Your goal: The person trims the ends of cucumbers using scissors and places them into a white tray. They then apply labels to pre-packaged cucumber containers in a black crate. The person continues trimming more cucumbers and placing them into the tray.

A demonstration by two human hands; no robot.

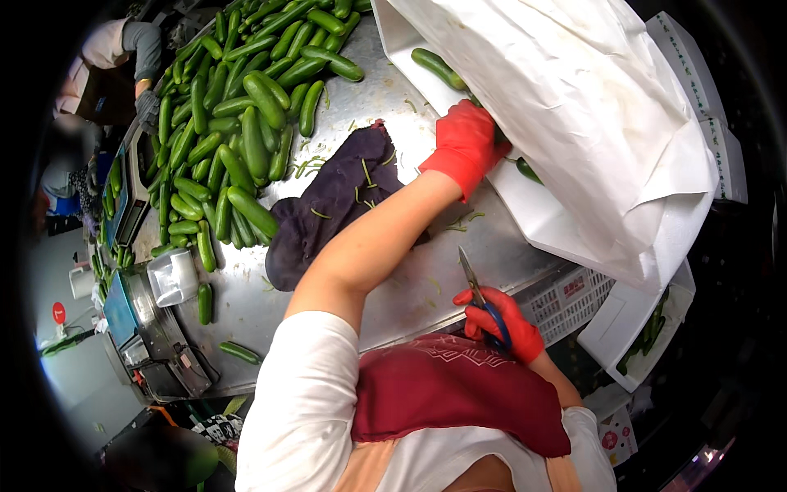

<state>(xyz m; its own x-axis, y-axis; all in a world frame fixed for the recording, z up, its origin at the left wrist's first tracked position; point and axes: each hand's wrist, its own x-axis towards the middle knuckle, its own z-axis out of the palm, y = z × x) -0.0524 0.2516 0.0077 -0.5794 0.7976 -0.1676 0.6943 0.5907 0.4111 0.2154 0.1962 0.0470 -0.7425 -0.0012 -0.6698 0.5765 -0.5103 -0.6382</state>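
Observation:
My left hand, in a red glove, reaches over the edge of a white foam box. Its fingers curl round a green cucumber, mostly hidden by the hand and the white liner. Another cucumber lies in the box just beyond that hand, and the end of one more shows nearer me. Close to my body, my right hand, also red-gloved, is closed on scissors with dark blue handles, blades pointing away. Under my left forearm lies a dark cloth strewn with thin green stem bits.
A large heap of cucumbers covers the far left of the metal table. A clear plastic tub and weighing scales stand left. A white crate and more foam boxes are at the right. Another person's gloved hand is by the heap.

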